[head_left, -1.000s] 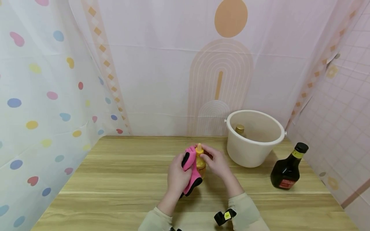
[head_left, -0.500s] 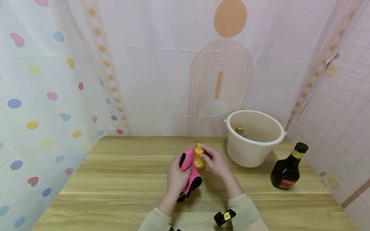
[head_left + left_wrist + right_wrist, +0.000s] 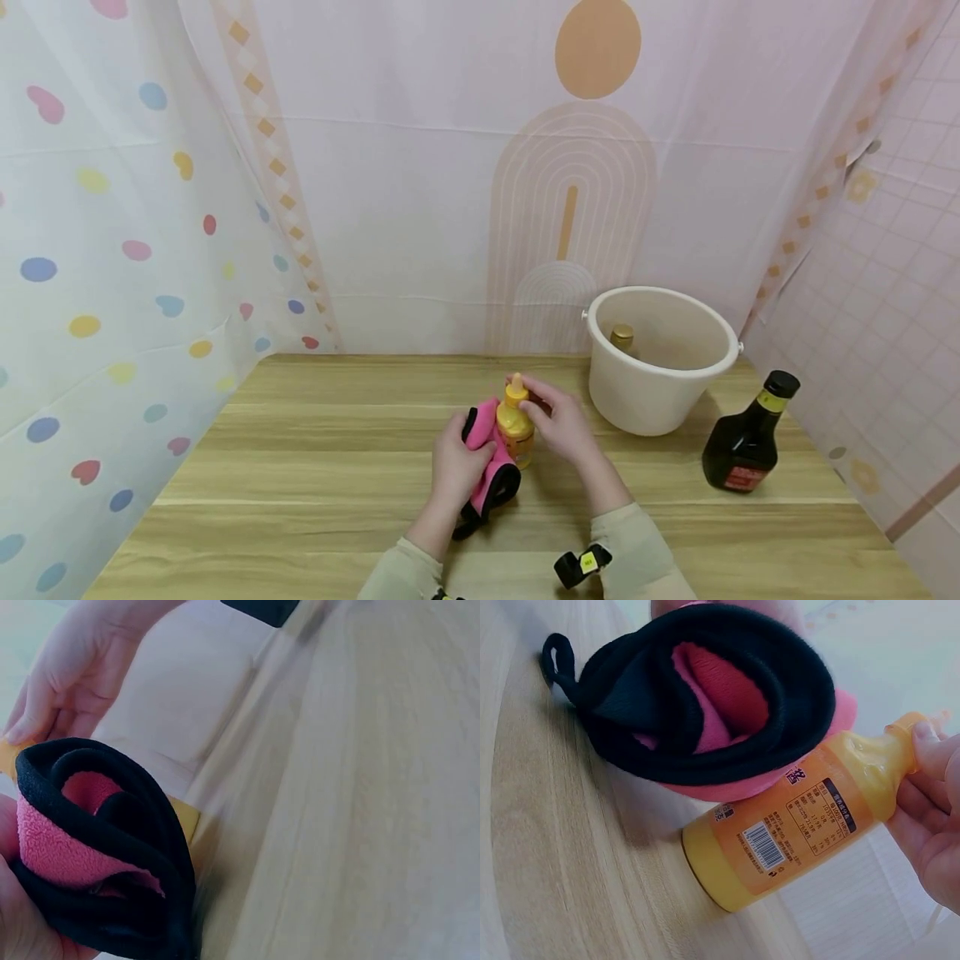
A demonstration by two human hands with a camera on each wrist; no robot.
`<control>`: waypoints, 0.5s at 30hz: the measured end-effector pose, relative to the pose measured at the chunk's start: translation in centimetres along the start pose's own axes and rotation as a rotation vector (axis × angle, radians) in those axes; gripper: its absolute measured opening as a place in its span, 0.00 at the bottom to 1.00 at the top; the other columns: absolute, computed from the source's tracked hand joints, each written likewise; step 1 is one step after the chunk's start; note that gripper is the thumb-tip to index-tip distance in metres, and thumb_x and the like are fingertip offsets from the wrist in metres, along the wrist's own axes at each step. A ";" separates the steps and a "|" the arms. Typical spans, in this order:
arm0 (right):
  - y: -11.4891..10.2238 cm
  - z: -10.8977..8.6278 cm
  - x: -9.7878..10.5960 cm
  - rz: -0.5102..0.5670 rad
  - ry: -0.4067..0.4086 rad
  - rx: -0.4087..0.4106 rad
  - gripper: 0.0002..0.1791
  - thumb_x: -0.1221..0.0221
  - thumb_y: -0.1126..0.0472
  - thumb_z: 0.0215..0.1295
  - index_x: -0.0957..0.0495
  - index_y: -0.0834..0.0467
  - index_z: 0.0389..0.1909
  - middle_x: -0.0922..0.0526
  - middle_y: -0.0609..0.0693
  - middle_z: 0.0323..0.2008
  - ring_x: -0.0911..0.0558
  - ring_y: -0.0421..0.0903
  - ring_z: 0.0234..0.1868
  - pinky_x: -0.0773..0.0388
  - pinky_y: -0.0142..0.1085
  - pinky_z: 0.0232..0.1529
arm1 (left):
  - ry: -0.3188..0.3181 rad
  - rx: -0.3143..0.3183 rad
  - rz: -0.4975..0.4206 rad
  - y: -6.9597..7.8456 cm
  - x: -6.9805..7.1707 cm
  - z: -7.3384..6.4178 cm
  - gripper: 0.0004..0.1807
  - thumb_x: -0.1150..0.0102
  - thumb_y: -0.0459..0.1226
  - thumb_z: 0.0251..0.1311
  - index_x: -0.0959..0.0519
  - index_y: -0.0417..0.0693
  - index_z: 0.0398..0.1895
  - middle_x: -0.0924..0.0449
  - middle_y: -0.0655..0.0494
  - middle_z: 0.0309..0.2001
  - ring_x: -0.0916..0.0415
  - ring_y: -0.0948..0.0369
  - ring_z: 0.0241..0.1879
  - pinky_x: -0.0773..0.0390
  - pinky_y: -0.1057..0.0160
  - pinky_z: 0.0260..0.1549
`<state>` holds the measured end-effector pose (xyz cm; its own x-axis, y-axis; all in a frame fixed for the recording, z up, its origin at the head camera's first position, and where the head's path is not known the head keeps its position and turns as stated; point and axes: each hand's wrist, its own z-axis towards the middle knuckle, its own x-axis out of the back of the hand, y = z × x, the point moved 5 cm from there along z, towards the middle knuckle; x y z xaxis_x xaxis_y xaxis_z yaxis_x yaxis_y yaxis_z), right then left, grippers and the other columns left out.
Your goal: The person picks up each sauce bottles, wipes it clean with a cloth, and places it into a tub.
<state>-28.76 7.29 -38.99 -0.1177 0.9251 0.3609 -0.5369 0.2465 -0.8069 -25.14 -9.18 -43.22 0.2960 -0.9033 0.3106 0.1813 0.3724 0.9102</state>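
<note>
A yellow squeeze bottle point(image 3: 516, 429) with a pointed nozzle stands near the table's middle. My right hand point(image 3: 558, 421) pinches its neck between thumb and fingers. Bunched in my left hand point(image 3: 456, 465) is a pink terry cloth point(image 3: 489, 487) with black edging, its far end against the bottle's left side. In the right wrist view, the cloth point(image 3: 757, 784) covers part of the bottle's orange label point(image 3: 795, 832), while a barcode and printed table show. A black hanging loop point(image 3: 559, 660) sticks out from the cloth. From the left wrist, the folded cloth point(image 3: 60, 840) hides most of the bottle.
A white bucket point(image 3: 637, 404) stands at the back right, with a gold-capped bottle point(image 3: 622, 335) inside. To its front right is a dark sauce bottle point(image 3: 742, 446) with a black cap. Printed curtains point(image 3: 405, 208) hang behind the wooden table point(image 3: 315, 467) and at both sides.
My left hand and the cloth have slid a little down and toward me along the bottle, leaving more of its upper body showing. My right hand keeps its hold on the neck.
</note>
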 end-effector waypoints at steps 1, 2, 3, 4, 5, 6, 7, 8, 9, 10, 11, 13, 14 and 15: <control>0.0 0.0 0.0 -0.001 0.000 0.002 0.20 0.42 0.71 0.68 0.25 0.67 0.61 0.20 0.59 0.57 0.21 0.55 0.57 0.25 0.42 0.57 | -0.006 0.005 0.004 -0.2 -0.1 0.0 0.21 0.29 0.23 0.44 0.21 0.37 0.45 0.18 0.46 0.38 0.21 0.51 0.41 0.21 0.48 0.43; 0.0 0.0 0.0 -0.003 0.001 0.002 0.20 0.42 0.71 0.68 0.25 0.67 0.61 0.20 0.59 0.57 0.21 0.55 0.57 0.25 0.42 0.57 | -0.012 0.003 0.011 -0.3 -0.1 0.1 0.21 0.29 0.23 0.44 0.21 0.37 0.45 0.18 0.46 0.38 0.21 0.51 0.40 0.21 0.49 0.43; 0.0 0.0 0.0 -0.004 0.003 0.006 0.20 0.42 0.71 0.68 0.25 0.67 0.61 0.20 0.59 0.57 0.21 0.55 0.57 0.24 0.42 0.56 | -0.017 0.002 0.018 -0.5 -0.1 0.1 0.22 0.29 0.24 0.44 0.22 0.38 0.45 0.18 0.47 0.38 0.21 0.52 0.40 0.21 0.49 0.42; 0.0 0.0 0.0 -0.005 0.004 0.005 0.20 0.42 0.71 0.68 0.25 0.67 0.61 0.20 0.59 0.57 0.21 0.55 0.57 0.24 0.41 0.56 | -0.023 -0.002 0.025 -0.6 -0.2 0.2 0.22 0.29 0.24 0.43 0.22 0.38 0.45 0.18 0.47 0.37 0.21 0.52 0.39 0.21 0.49 0.42; 0.0 0.0 0.0 -0.006 0.005 0.004 0.20 0.42 0.71 0.68 0.25 0.67 0.61 0.19 0.59 0.57 0.21 0.55 0.57 0.24 0.41 0.56 | -0.029 -0.002 0.031 -0.7 -0.2 0.3 0.22 0.29 0.24 0.43 0.22 0.38 0.45 0.18 0.47 0.37 0.22 0.52 0.38 0.21 0.50 0.41; -0.1 -0.1 0.0 -0.008 0.007 0.005 0.20 0.42 0.71 0.68 0.24 0.67 0.61 0.19 0.59 0.57 0.21 0.55 0.57 0.24 0.41 0.56 | -0.036 -0.002 0.037 -0.8 -0.2 0.4 0.22 0.29 0.25 0.43 0.22 0.37 0.45 0.18 0.47 0.37 0.22 0.52 0.38 0.21 0.50 0.41; -0.1 -0.1 0.0 -0.007 0.007 0.002 0.20 0.42 0.71 0.68 0.24 0.66 0.61 0.19 0.58 0.57 0.21 0.55 0.57 0.24 0.41 0.56 | -0.044 0.000 0.042 -0.8 -0.2 0.5 0.22 0.29 0.25 0.44 0.22 0.37 0.46 0.18 0.47 0.37 0.22 0.52 0.38 0.21 0.50 0.41; -0.1 -0.1 0.0 -0.009 0.008 0.004 0.20 0.42 0.71 0.67 0.24 0.66 0.61 0.19 0.58 0.57 0.21 0.55 0.57 0.24 0.41 0.56 | -0.053 -0.001 0.048 -0.9 -0.2 0.6 0.22 0.29 0.25 0.44 0.22 0.37 0.46 0.18 0.47 0.37 0.22 0.52 0.38 0.21 0.50 0.41; -0.1 -0.1 0.0 -0.009 0.007 0.002 0.20 0.42 0.71 0.67 0.24 0.66 0.60 0.19 0.58 0.57 0.21 0.55 0.57 0.24 0.41 0.56 | -0.064 0.006 0.053 -1.0 -0.3 0.6 0.22 0.29 0.25 0.44 0.23 0.37 0.46 0.18 0.47 0.37 0.22 0.52 0.38 0.21 0.50 0.41; -0.1 -0.1 0.0 -0.008 0.005 0.001 0.20 0.42 0.71 0.67 0.24 0.66 0.60 0.19 0.58 0.57 0.21 0.55 0.57 0.24 0.41 0.56 | -0.075 0.011 0.063 -1.0 -0.3 0.7 0.22 0.29 0.25 0.45 0.23 0.37 0.46 0.18 0.47 0.37 0.22 0.52 0.39 0.21 0.50 0.41; -0.1 -0.1 0.0 -0.005 0.004 -0.001 0.20 0.42 0.71 0.68 0.24 0.66 0.61 0.19 0.58 0.57 0.21 0.54 0.57 0.24 0.41 0.56 | -0.085 0.016 0.073 -1.0 -0.3 0.8 0.21 0.30 0.25 0.45 0.23 0.37 0.46 0.18 0.47 0.37 0.22 0.52 0.39 0.21 0.49 0.41; 0.0 -0.1 0.0 0.000 0.001 -0.006 0.20 0.42 0.71 0.68 0.24 0.66 0.61 0.20 0.58 0.57 0.21 0.54 0.58 0.24 0.41 0.57 | -0.105 0.021 0.100 -1.0 -0.3 0.9 0.21 0.29 0.25 0.45 0.23 0.37 0.45 0.19 0.47 0.37 0.22 0.52 0.38 0.20 0.49 0.41; 0.0 -0.1 0.0 0.003 0.001 -0.009 0.20 0.42 0.71 0.68 0.24 0.65 0.61 0.20 0.57 0.57 0.21 0.54 0.58 0.25 0.40 0.57 | -0.115 0.019 0.116 -1.1 -0.3 1.0 0.20 0.29 0.26 0.44 0.23 0.38 0.44 0.19 0.48 0.36 0.22 0.52 0.37 0.21 0.49 0.40; 0.0 -0.1 0.0 0.005 0.000 -0.011 0.20 0.42 0.71 0.68 0.24 0.65 0.61 0.20 0.57 0.57 0.21 0.54 0.58 0.25 0.40 0.57 | -0.123 0.020 0.131 -1.1 -0.3 1.1 0.20 0.29 0.26 0.44 0.23 0.38 0.43 0.19 0.48 0.36 0.22 0.52 0.37 0.21 0.49 0.40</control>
<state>-28.66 7.35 -39.02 -0.1203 0.9265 0.3566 -0.5269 0.2449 -0.8139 -26.40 -9.55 -43.98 0.1985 -0.8668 0.4574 0.1294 0.4858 0.8645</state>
